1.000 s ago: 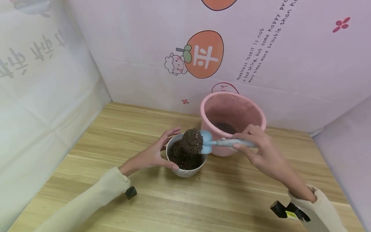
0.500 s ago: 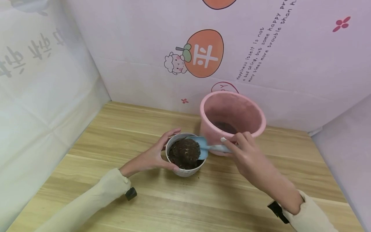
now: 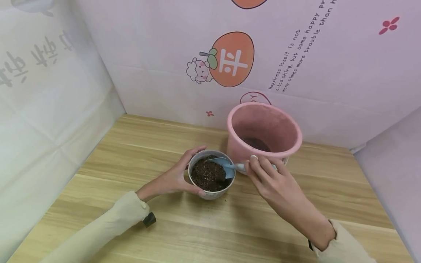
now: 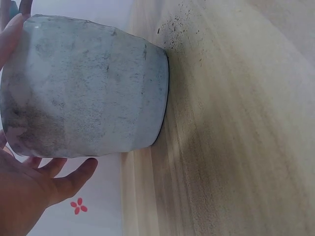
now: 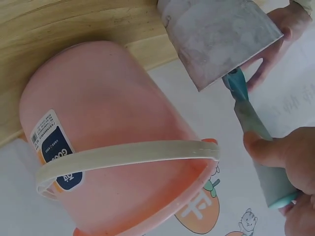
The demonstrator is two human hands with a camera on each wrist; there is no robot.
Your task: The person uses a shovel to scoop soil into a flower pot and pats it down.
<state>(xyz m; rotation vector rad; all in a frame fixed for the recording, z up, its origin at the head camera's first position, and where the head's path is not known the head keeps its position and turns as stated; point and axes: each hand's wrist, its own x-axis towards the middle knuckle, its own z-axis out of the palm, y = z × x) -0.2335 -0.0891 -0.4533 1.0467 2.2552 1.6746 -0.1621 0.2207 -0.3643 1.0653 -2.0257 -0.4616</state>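
My left hand (image 3: 174, 177) holds a grey-white flower pot (image 3: 212, 196) at its left side, thumb on the near rim and fingers round the far side. Dark soil (image 3: 207, 177) fills much of the pot. In the right hand (image 3: 277, 188) is the handle of a light blue garden trowel (image 3: 227, 167); its blade is inside the pot, low against the soil, tilted. The right wrist view shows the thumb lying along the trowel's handle (image 5: 258, 125). In the left wrist view the pot's weathered wall (image 4: 88, 83) stands on the table.
A pink bucket (image 3: 236, 149) stands behind and right of the pot, with dark soil (image 3: 254, 143) at its bottom. Its pale carrying handle (image 5: 133, 152) hangs across the side. Soil crumbs (image 4: 179, 29) lie on the wooden table (image 3: 138, 230). Printed sheets (image 3: 158, 47) wall the back and sides.
The right hand has moved left and turned over, tipping the trowel into the pot. The heaped soil on the blade has dropped into the pot. The left hand stays on the pot.
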